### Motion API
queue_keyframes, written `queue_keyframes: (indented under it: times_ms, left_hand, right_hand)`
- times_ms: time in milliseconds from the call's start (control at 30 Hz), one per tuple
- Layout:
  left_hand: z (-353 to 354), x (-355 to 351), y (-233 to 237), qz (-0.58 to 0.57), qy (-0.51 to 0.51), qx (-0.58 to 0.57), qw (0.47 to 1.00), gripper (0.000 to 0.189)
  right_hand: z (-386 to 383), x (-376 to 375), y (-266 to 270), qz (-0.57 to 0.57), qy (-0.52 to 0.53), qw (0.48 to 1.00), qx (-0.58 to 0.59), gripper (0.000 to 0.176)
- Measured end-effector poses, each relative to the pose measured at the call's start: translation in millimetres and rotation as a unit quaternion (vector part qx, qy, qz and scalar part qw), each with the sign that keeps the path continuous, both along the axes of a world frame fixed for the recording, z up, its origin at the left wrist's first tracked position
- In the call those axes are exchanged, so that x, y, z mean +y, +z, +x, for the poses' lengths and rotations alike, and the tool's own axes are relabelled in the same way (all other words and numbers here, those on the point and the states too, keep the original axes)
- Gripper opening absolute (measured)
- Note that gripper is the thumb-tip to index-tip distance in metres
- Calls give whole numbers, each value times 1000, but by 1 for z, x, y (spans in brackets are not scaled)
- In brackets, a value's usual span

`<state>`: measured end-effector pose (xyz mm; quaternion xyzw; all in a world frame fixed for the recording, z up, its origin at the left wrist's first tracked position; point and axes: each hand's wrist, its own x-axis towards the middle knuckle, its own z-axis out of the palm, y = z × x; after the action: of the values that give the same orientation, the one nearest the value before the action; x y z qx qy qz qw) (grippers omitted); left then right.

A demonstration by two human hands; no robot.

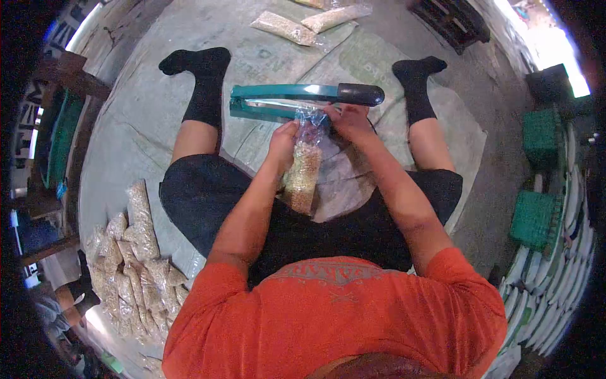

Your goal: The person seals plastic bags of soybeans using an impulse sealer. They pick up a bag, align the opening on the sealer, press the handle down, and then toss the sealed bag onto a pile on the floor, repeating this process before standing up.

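A clear plastic bag point(303, 174) partly filled with pale beans or grains stands between my legs. Its loose, crinkled top reaches the teal hand sealer point(284, 93), whose lever has a black handle and is raised a little above the base. My left hand point(283, 144) is closed around the bag's left side, just above the filling. My right hand point(351, 124) is at the upper right of the bag, under the black handle, with its fingers pinching the plastic top. Some of its fingertips are hidden.
A heap of filled bags point(136, 271) lies on the floor at my left. More filled bags point(287, 28) lie ahead on the sheet. Green crates point(533, 218) and stacked white packs point(555, 290) stand at the right. A dark crate point(451, 24) sits at the far right.
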<state>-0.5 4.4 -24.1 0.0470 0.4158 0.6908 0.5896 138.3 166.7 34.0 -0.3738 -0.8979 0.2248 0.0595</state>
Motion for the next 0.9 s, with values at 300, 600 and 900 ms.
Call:
queue_keyframes:
  times_ms: [300,600,900]
  left_hand:
    - [34,-51,67,53,-7,144,988,34]
    - [79,-94,174,154,-5,124,980,41]
    - [57,-136,105,151,259,-317,900,107]
  right_hand:
    - [76,-91,22,-212,-67,894,390,77]
    - [85,-145,72,-420,159,888,-102,64]
    - [81,-169,116,-530,-34,842,95,44]
